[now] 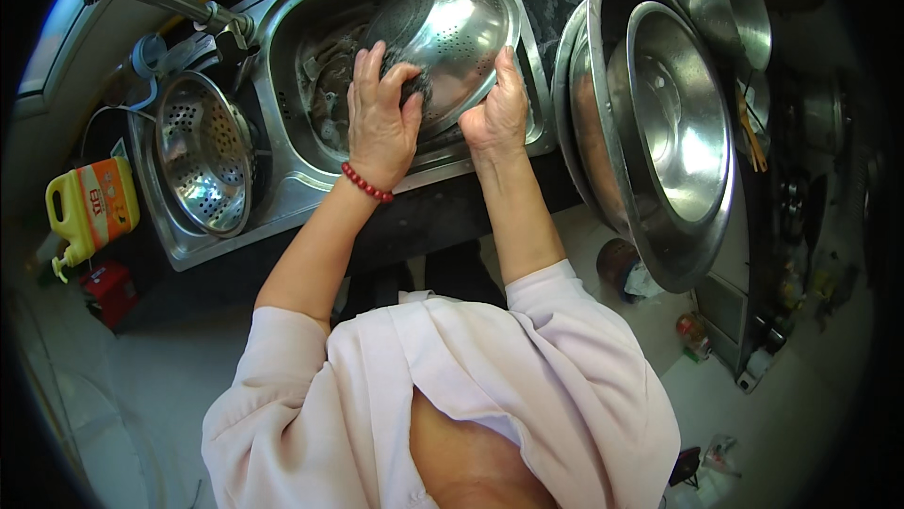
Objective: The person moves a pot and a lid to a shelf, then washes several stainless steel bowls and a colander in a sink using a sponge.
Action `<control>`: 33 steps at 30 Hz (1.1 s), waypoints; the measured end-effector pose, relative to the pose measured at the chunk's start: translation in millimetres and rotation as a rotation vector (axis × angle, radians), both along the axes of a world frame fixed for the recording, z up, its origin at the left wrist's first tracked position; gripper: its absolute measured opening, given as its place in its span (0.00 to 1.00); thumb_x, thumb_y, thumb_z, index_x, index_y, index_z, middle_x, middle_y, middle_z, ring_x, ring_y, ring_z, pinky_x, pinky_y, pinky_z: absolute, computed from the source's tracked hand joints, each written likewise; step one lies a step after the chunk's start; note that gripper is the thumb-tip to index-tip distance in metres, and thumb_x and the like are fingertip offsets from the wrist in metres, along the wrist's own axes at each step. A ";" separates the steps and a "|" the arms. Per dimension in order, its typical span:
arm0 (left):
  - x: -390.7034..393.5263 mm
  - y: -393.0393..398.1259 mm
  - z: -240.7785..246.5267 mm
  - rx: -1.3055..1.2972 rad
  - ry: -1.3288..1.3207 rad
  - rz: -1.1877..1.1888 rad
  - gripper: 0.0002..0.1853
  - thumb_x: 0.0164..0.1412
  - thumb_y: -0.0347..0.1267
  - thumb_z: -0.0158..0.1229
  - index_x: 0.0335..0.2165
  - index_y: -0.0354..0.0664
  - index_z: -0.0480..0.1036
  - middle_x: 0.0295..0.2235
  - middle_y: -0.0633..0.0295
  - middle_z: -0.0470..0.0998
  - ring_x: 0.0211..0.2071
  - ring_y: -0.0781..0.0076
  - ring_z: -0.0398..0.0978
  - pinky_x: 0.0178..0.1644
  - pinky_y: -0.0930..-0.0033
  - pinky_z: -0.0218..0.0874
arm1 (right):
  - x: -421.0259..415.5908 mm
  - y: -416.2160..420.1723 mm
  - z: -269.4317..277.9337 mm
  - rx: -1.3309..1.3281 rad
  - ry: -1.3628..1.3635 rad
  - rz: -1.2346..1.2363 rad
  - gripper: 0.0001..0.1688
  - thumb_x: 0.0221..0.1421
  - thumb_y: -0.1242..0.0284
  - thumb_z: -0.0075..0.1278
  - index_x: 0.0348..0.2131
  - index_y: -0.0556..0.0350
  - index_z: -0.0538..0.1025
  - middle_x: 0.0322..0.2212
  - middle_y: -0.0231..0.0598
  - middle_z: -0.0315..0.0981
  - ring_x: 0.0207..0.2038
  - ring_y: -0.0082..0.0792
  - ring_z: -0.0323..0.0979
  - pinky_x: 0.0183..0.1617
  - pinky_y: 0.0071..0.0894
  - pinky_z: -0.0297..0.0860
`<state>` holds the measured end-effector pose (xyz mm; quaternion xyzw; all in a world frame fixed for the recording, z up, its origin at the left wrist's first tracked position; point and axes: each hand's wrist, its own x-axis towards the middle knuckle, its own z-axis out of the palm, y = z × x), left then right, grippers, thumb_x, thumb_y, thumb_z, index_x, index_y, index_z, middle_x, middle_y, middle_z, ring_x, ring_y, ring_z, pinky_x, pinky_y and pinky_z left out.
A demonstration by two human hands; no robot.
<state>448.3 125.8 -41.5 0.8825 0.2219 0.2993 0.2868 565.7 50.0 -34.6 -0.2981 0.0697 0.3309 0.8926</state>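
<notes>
A perforated stainless steel colander [459,43] is tilted over the sink basin [282,85], its outside facing up. My right hand [500,106] grips its rim at the near right. My left hand [385,113], with a red bead bracelet [366,184] at the wrist, presses a dark wire scouring pad [418,84] against the colander's outer side. The pad is partly hidden by the fingers. Below the colander, cloudy water with some foam [330,110] shows in the basin.
Left on the drainboard sits another colander [205,156], beside the faucet [236,29]. A yellow pump jug [95,205] stands farther left. Large nested steel bowls [678,120] lean at the right, reaching past the counter edge, with a steel pot [720,0] behind.
</notes>
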 end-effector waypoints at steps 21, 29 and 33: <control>-8.7 -14.5 10.6 0.108 -0.272 0.194 0.17 0.60 0.36 0.48 0.47 0.44 0.61 0.57 0.43 0.51 0.60 0.42 0.47 0.58 0.37 0.37 | -9.0 -6.4 -4.4 -0.040 0.214 -0.028 0.24 0.61 0.52 0.36 0.49 0.44 0.67 0.46 0.26 0.65 0.49 0.31 0.62 0.58 0.43 0.56; 5.9 99.2 6.2 -0.560 -0.333 0.214 0.20 0.65 0.41 0.42 0.48 0.38 0.62 0.40 0.52 0.71 0.40 0.60 0.69 0.48 0.65 0.59 | 8.5 -29.5 -5.0 -0.148 0.185 0.000 0.25 0.63 0.54 0.35 0.51 0.49 0.66 0.50 0.31 0.65 0.52 0.34 0.62 0.58 0.43 0.58; 2.0 65.9 10.3 -0.527 -0.430 0.228 0.22 0.66 0.43 0.40 0.50 0.39 0.60 0.40 0.60 0.69 0.39 0.74 0.66 0.47 0.73 0.57 | 21.8 -38.9 -9.3 -0.034 -0.006 0.126 0.23 0.60 0.52 0.40 0.44 0.48 0.70 0.44 0.26 0.69 0.48 0.28 0.64 0.53 0.37 0.62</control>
